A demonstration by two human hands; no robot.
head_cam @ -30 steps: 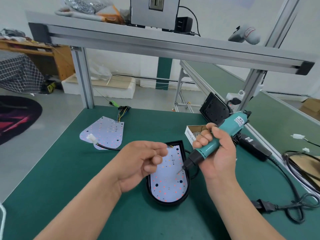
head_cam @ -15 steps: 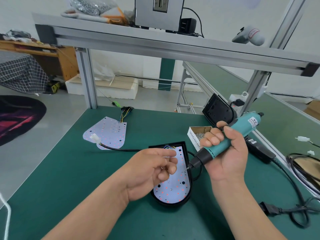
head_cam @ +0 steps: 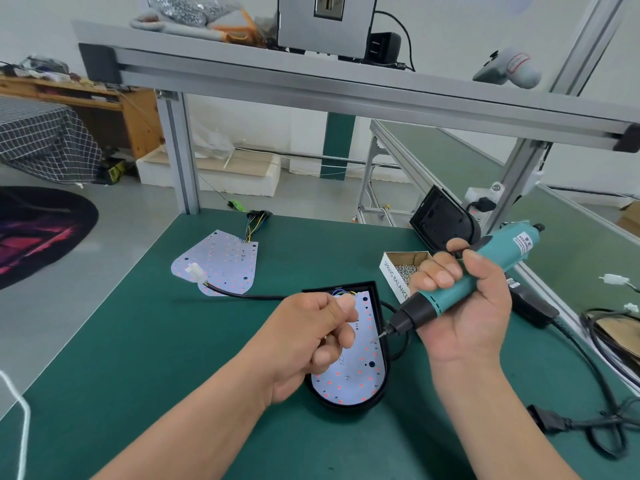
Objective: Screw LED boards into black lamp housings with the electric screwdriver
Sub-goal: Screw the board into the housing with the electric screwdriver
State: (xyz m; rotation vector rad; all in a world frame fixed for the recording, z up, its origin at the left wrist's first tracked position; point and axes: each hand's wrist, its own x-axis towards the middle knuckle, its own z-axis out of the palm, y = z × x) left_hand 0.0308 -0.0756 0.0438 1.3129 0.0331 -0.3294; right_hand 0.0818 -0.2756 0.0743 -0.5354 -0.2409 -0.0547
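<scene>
Your right hand grips the teal electric screwdriver, its tip at the white LED board inside the black lamp housing on the green table. Your left hand curls its fingers over the board; I cannot tell if they hold anything.

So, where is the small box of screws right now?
In the head view the box of screws stands on the green table, right of centre, just behind the right hand and in front of the spare black housing.
</scene>
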